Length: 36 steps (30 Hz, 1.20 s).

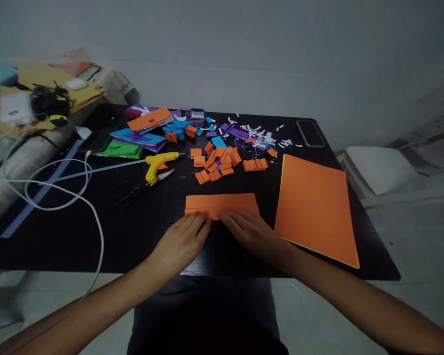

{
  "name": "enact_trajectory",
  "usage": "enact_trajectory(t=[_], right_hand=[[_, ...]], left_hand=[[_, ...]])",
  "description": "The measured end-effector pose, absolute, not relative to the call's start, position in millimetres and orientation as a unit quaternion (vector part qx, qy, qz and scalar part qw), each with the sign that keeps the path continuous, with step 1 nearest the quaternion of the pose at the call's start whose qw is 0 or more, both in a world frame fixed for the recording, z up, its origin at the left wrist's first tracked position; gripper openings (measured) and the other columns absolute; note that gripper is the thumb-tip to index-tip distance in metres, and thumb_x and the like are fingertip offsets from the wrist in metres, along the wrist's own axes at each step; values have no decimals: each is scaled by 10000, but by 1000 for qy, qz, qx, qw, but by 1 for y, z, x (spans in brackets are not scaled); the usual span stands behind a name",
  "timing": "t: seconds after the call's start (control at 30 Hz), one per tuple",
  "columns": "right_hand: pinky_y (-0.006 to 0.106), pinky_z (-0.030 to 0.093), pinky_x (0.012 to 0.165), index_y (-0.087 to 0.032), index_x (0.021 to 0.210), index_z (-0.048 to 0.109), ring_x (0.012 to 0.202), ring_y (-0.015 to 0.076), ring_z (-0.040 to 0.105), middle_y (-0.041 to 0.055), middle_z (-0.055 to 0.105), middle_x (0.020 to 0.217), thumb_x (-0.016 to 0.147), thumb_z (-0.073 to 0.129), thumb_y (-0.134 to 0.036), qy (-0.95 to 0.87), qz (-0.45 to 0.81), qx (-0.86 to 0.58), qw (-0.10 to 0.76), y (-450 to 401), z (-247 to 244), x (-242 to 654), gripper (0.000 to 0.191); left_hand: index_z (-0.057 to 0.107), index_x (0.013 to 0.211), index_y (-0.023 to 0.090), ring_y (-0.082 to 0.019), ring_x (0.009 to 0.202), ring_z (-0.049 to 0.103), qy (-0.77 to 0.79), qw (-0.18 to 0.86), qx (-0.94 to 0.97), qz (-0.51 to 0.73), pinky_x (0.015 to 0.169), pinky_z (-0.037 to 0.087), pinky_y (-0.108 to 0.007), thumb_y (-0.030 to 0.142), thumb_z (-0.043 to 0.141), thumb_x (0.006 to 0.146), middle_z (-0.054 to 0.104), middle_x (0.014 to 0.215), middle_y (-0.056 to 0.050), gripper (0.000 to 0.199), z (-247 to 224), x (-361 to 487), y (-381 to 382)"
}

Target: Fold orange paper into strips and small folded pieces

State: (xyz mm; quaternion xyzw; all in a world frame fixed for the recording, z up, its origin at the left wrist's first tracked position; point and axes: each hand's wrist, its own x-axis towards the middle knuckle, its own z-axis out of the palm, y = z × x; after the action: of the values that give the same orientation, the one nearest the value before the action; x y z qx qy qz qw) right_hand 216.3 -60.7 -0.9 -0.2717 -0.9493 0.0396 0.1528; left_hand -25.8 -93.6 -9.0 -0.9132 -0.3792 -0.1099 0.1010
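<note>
A folded strip of orange paper [222, 201] lies crosswise on the black table in front of me, with a crease line running along its length. My left hand [187, 236] is closed on the near left edge of the paper, fingertips pressed on it. Further right along the same edge, my right hand [249, 229] has its bent fingers on the paper too. Both thumbs are hidden. Beyond the strip lie several small folded orange paper pieces [222, 161]. To the right is a stack of large orange sheets [316, 207] with a yellowish edge.
A yellow glue gun [159, 165] lies left of the small pieces, near dark-handled scissors [133, 193]. A white cable [96, 217] loops over the left side. Folded coloured papers [150, 120], paper scraps [261, 137] and a phone [311, 133] lie at the back.
</note>
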Motion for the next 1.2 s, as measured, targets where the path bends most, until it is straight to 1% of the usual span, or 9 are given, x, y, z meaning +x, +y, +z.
enact_trajectory(t=[0.17,0.3,0.37,0.57,0.7,0.8,0.93,1.07,1.2], right_hand=[[421,591,854,-89,1367,575,995,282,698,164,748,1126,1040,434,-60,-944,49,-286,154,-61,-1,225,357],[421,581,852,-107,1343,602,983,284,694,153,756,1090,1028,485,-72,-938,52,-307,149,-63,-2,230,337],[413,577,840,-101,1322,608,953,278,691,151,755,1058,1034,483,-80,-940,47,-303,151,-63,-3,230,315],[394,568,801,-105,1374,556,906,263,683,141,745,1023,1067,381,-86,-942,38,-296,153,-63,-6,230,354],[384,563,759,-87,1267,600,863,258,676,135,743,978,1071,354,-85,-945,17,-289,153,-63,-5,230,315],[388,560,784,-97,1209,630,868,257,665,128,737,978,1060,386,-76,-945,10,-294,141,-63,-4,229,287],[394,543,837,-115,1201,659,917,261,642,125,714,1011,1035,462,-75,-944,14,-305,128,-62,-2,227,261],[386,507,798,-123,1176,683,887,256,605,116,681,969,1006,530,-72,-942,27,-314,115,-62,-3,224,234],[378,465,771,-130,1105,691,850,249,568,102,669,945,975,566,-63,-939,15,-324,110,-61,-7,220,192]], left_hand=[[571,1400,127,-269,1017,676,-397,58,-911,-95,868,562,-404,24,403,973,704,1192,-155,471,-8,-23,-94],[566,1420,79,-316,1213,629,-392,41,-912,-109,1009,502,-452,26,466,948,676,1302,-200,485,-16,-21,-98],[564,1429,67,-325,1260,610,-393,41,-912,-111,1034,486,-463,27,456,945,665,1351,-211,497,-20,-20,-100],[597,1402,75,-305,1104,674,-412,46,-904,-106,941,532,-444,24,451,941,708,1272,-200,487,-17,-15,-101],[630,1367,88,-301,1070,682,-405,62,-906,-105,893,552,-430,23,481,930,717,1237,-189,466,-10,-12,-99],[642,1354,92,-303,1052,686,-401,74,-907,-103,865,565,-430,17,490,920,721,1226,-186,466,-8,-10,-99],[643,1356,95,-312,1071,683,-407,77,-904,-104,880,570,-439,13,501,912,721,1229,-184,473,-9,-9,-100],[646,1353,85,-310,1084,685,-419,66,-897,-122,907,568,-440,10,507,912,720,1243,-187,468,-13,-12,-103],[654,1336,28,-344,1153,671,-440,63,-884,-148,948,560,-475,60,548,939,704,1291,-225,413,-14,-16,-109]])
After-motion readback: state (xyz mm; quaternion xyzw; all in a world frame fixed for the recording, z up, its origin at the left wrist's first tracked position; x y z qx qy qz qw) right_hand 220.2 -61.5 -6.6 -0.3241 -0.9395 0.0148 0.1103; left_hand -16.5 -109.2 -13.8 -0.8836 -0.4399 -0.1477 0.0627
